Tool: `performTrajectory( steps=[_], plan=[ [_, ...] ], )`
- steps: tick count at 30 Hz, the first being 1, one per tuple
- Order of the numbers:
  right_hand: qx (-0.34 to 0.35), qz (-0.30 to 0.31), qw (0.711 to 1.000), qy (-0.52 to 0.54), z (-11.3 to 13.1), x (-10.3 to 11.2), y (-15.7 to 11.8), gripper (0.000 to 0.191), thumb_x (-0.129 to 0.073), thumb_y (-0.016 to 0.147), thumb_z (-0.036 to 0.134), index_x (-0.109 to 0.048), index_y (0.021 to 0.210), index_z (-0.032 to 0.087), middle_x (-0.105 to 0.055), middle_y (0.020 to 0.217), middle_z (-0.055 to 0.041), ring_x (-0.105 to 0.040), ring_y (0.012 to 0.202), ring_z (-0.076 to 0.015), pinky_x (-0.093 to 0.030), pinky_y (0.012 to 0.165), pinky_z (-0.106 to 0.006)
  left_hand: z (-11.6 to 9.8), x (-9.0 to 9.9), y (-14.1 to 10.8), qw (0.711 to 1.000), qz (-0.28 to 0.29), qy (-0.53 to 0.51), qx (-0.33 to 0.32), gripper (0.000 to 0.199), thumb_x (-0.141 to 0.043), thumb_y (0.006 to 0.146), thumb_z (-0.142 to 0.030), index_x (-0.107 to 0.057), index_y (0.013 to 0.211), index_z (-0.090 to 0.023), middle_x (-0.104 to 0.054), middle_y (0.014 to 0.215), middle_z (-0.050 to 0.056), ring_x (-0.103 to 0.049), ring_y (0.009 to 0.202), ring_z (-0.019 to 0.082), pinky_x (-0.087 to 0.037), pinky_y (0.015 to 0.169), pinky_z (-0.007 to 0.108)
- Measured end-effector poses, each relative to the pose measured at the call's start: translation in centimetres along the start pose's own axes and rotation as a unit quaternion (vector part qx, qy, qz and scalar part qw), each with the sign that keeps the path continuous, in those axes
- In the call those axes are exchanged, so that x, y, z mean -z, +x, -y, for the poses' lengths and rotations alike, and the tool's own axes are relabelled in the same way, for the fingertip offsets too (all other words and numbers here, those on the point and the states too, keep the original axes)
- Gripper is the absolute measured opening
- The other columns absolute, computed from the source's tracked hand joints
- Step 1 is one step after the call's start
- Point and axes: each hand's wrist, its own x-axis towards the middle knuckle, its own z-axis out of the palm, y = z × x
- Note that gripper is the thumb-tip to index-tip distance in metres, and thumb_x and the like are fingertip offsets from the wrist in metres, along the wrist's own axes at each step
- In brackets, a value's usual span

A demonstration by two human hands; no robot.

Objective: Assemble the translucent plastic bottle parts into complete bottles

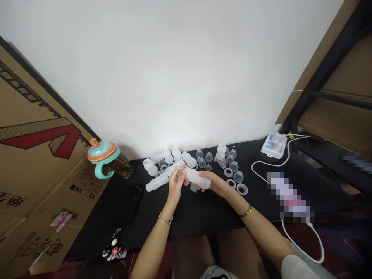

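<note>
A frosted white bottle (198, 179) with a wavy waist lies slantwise between my hands, above the table's front part. My right hand (214, 183) is wrapped round its base end from the right. At the neck end, the fingers of my left hand (176, 181) are closed, and a small clear part shows there, too small to name. Just below the bottle, a clear dome cap (194, 188) is partly hidden by my right fingers. More frosted bottles (157, 182) lie to the left and behind, some overlapping.
Clear dome caps (238, 177) and flat pale rings (242, 189) lie to the right on the black table (200, 217). A turquoise-lidded jug (103, 155) and a dark phone (133, 201) are at left. A white case (273, 145) and a cable (258, 163) lie at right.
</note>
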Motion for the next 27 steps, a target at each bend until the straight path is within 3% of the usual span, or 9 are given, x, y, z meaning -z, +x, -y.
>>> performTrajectory(
  steps=[12, 20, 27],
  plan=[
    [0.027, -0.05, 0.996, -0.073, -0.64, 0.26, 0.15, 0.05, -0.075, 0.081, 0.052, -0.071, 0.117, 0.017, -0.073, 0.098, -0.0081, -0.068, 0.073, -0.0168, -0.052, 0.054, -0.022, 0.34, -0.01, 0.2, 1.0, -0.018, 0.003, -0.006, 0.04, -0.07, 0.086, -0.049, -0.067, 0.109, -0.016, -0.06, 0.066, -0.002, -0.054, 0.052, 0.01, -0.043, 0.05, 0.021],
    [0.047, -0.066, 0.991, -0.108, -0.65, 0.1, 0.19, 0.061, -0.088, 0.067, 0.043, -0.069, 0.121, 0.02, -0.072, 0.103, -0.0053, -0.067, 0.079, -0.0181, -0.052, 0.055, -0.023, 0.49, -0.03, 0.18, 0.999, -0.033, 0.006, -0.004, 0.04, -0.07, 0.085, -0.049, -0.067, 0.109, -0.017, -0.062, 0.073, -0.001, -0.053, 0.053, 0.01, -0.042, 0.05, 0.022],
    [0.035, -0.076, 0.992, -0.094, -0.53, 0.1, 0.13, 0.056, -0.084, 0.071, 0.045, -0.07, 0.119, 0.022, -0.072, 0.104, -0.0056, -0.068, 0.078, -0.0183, -0.052, 0.055, -0.023, 0.46, -0.01, 0.19, 1.0, -0.03, 0.004, 0.002, 0.039, -0.07, 0.086, -0.049, -0.067, 0.108, -0.018, -0.061, 0.071, -0.001, -0.054, 0.053, 0.01, -0.042, 0.05, 0.021]
  ],
)
